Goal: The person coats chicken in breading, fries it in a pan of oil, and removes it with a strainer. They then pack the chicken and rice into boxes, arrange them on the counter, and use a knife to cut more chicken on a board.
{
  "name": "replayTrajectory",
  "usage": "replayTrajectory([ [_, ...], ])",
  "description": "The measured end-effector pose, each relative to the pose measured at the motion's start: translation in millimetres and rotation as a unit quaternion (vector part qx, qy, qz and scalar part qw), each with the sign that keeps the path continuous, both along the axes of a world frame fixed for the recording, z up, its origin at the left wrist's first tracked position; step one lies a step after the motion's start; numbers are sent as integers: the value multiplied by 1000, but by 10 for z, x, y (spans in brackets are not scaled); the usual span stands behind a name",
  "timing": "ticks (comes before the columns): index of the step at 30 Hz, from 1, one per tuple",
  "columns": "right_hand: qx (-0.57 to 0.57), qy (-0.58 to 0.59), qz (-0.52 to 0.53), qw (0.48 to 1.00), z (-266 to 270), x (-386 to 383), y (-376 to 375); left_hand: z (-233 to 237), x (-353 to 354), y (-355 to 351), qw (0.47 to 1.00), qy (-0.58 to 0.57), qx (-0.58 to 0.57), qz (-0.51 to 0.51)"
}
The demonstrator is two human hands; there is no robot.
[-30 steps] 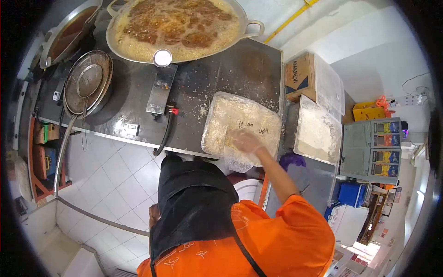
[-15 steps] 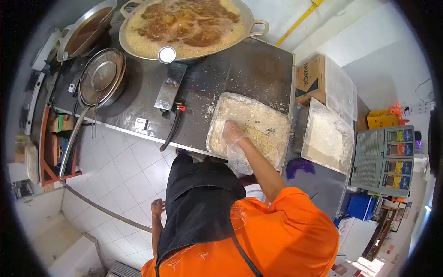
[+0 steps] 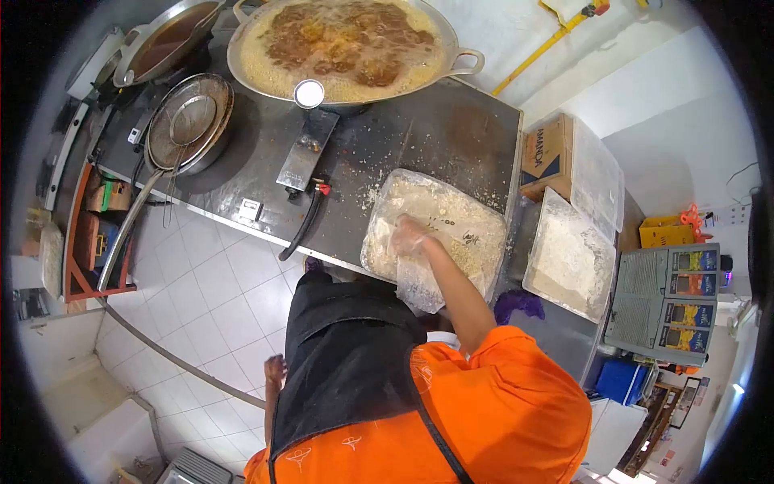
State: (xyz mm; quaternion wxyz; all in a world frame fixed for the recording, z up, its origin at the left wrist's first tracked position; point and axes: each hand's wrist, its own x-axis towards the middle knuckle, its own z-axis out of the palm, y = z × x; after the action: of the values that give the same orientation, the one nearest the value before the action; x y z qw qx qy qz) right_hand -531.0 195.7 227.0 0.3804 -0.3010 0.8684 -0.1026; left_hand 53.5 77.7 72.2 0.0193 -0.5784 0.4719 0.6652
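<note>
Risk check: gloved hand in the coating tub, hot oil close by

Fingers (image 3: 401,234) of the R hand (image 3: 411,237) are bent down into the dry coating mix. Can't tell if they grip a piece or just press the crumbs, since the clear glove and the mix hide the tips. The hand sits in the near-left part of the coating tub (image 3: 435,187), w/ the arm crossing the tub's front edge. L hand (image 3: 276,371) hangs well back from the tub beside the apron, loose, holding nothing.

What could go wrong, as I judge it:
- Tub's liner film droops over the front edge. A drag of the wrist could pull it, tipping mix onto the floor tiles.
- Big wok (image 3: 242,60) just beyond the tub is bubbling hard. A careless drop from the tub could splash oil on the bare forearm, and the thin glove gives no heat protection.
- Crumbs already lie scattered on the counter (image 3: 451,129) left of and behind the tub, so more spill seems likely.

Counts:
- woks: 2, the big one plus a darker one (image 3: 165,40) further left of the tub
- mesh skimmers: 1 for sure (image 3: 189,121), poss. a 2nd nested in it
- flour tubs: 2, the 2nd (image 3: 528,274) right of the first
- cardboard box (image 3: 544,157): 1, behind-right of the tub
- hands: 2, only the R gloved
</note>
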Motion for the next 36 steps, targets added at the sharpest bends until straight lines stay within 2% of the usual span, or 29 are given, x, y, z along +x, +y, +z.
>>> replayTrajectory([
  [3, -29, -71, 116, 990, -435, -287, 437, -169, -285, -267, 996, -77, -43, -11],
  [4, -201, -171, -83, 961, -729, -296, 727, -47, -386, -307, 994, -87, 6, 70],
  [5, -273, -216, -186, 919, -619, -275, 817, 9, -429, -329, 993, -54, -6, 102],
  [6, -350, -254, -279, 858, -512, -258, 909, 119, -527, -366, 994, -72, -20, 74],
  [7, -232, -187, -254, 920, 205, -163, 861, 133, -573, -377, 995, -79, -10, 63],
  [8, -108, -117, -226, 961, 624, -95, 859, 131, -594, -381, 995, -86, 1, 49],
  [9, -102, -114, -230, 961, 585, -78, 981, 144, -615, -369, 994, -109, 9, 22],
  [11, -271, -211, -309, 887, 477, -112, 1187, -142, -465, -372, 994, -104, 29, -4],
  [12, -269, -208, -307, 889, 577, -120, 1214, -286, -322, -391, 993, -102, 46, -27],
  [13, -297, -193, -305, 884, 767, -112, 1229, -305, -235, -454, 991, -56, 49, -112],
  [14, -324, -175, -302, 879, 954, -151, 1237, -359, -208, -454, 991, -51, 52, -111],
  [15, -321, -169, -302, 881, 1108, -257, 1284, -327, -212, -455, 989, -80, 6, -126],
  [16, -269, -74, -247, 928, 1311, -375, 1298, -321, -193, -466, 986, -82, -22, -145],
  [18, -207, 28, -184, 961, 1714, -493, 1181, -300, -213, -500, 990, -106, -4, -97],
  [19, -214, 14, -221, 951, 2092, -467, 1003, -263, -278, -537, 990, -125, 15, -67],
  [20, -224, 18, -220, 949, 2367, -493, 831, -4, -442, -578, 982, -173, 79, 8],
  [21, -235, 21, -220, 947, 2643, -518, 658, 30, -462, -595, 982, -167, 80, 34],
  [22, -249, 41, -180, 951, 2814, -635, 539, -1, -480, -603, 982, -162, 85, 37],
  [24, -342, 74, -162, 923, 2889, -955, 377, -22, -506, -662, 984, -154, 70, 51],
  [26, -293, 66, -108, 948, 3417, -1092, -137, -196, -388, -670, 988, -131, 78, 29],
  [27, -245, 107, -102, 958, 3613, -1142, -393, -206, -344, -647, 997, -63, -31, -31],
  [28, -197, 147, -98, 964, 3728, -1198, -652, -288, -314, -693, 994, -25, -78, -79],
  [30, -193, 222, -95, 951, 3753, -1318, -1170, -476, -235, -780, 970, 54, -177, -161],
  [31, -197, 212, -72, 954, 3622, -1613, -1331, -393, -351, -836, 998, -26, -45, -41],
  [32, -200, 202, -48, 958, 3379, -1974, -1469, -368, -423, -895, 987, -104, 90, 82],
  [35, -174, 160, 18, 972, 2866, -2664, -1973, -396, -336, -1021, 986, -82, 80, 118],
  [36, -94, 282, 63, 953, 2668, -2855, -2121, -377, -312, -1030, 986, -78, 62, 131],
])
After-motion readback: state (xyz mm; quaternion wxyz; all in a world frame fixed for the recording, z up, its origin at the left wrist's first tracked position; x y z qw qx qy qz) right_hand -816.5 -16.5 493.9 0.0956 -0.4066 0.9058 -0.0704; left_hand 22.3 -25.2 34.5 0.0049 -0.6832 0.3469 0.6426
